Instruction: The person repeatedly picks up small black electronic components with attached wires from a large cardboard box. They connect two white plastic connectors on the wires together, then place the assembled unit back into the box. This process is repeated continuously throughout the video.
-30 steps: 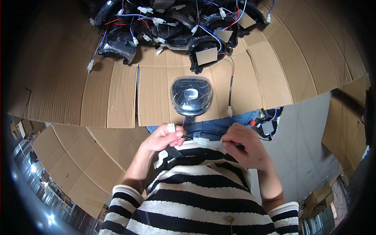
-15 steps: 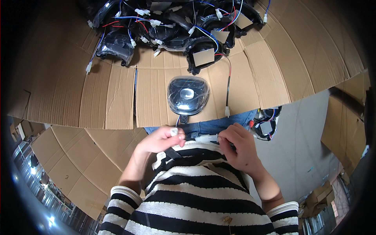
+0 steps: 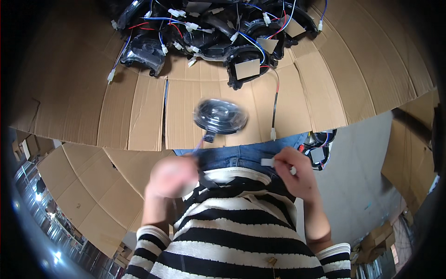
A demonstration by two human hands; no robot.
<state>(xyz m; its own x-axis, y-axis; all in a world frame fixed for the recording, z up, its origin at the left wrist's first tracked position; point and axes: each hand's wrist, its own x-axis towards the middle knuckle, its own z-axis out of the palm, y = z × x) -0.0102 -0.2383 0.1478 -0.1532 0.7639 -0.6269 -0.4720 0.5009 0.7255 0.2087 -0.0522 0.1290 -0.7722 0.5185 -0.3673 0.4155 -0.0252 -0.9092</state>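
A headlight (image 3: 220, 116) with a clear front lies tilted on the cardboard in front of me, blurred by motion. From its lower edge a blue and white wire (image 3: 199, 143) runs down toward my left hand (image 3: 173, 176). That hand is smeared by motion, so its fingers and anything in them do not show clearly. On the other side, my right hand (image 3: 297, 171) pinches a small white plug connector (image 3: 267, 162) that sticks out past the fingertips. The two hands are apart, in front of my waist.
Several black headlight housings (image 3: 200, 46) with wires and white connectors are heaped on the cardboard-covered table (image 3: 134, 116). A single black and red lead (image 3: 275, 109) hangs to the table's near edge. More wired parts (image 3: 319, 156) sit low at the right, above the grey floor (image 3: 353, 186).
My hands have drawn apart, the left moving left and the right slightly right. The headlight has tipped and turned. The white connector stays with my right hand.
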